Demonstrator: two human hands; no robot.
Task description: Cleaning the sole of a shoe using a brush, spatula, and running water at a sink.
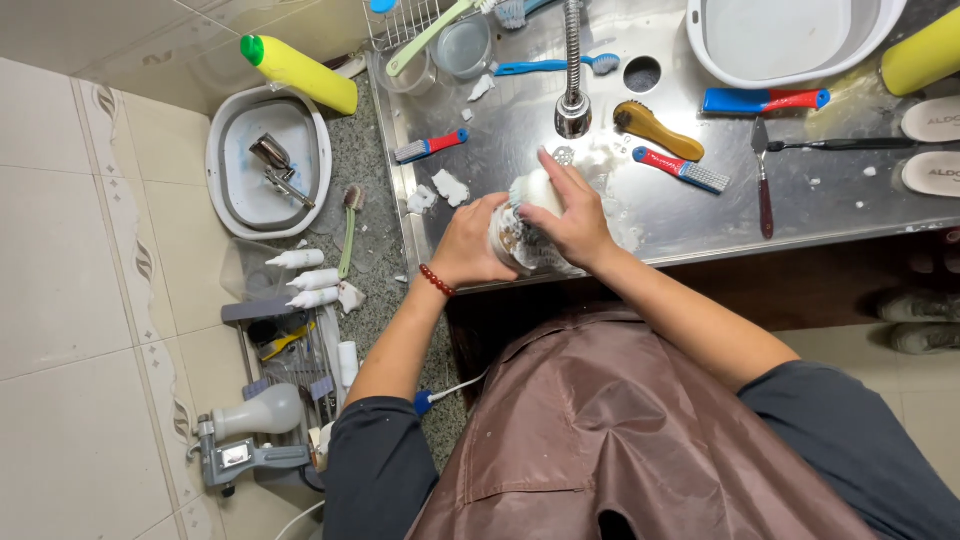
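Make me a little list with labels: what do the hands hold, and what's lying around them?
place: steel sink top, wet with foam
left hand: grips a white shoe, sole showing
right hand: presses on the shoe from above; cannot tell if it holds a brush
tap: right behind the hands
brushes: wooden brush, red and blue brush
bottle: yellow bottle, lying on its side at left
tub: white tub, far right
wearing: brown apron, red bead bracelet

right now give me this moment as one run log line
left hand: holds white soapy shoe | right hand: on shoe top | place: steel sink counter under tap | near: brown wooden brush
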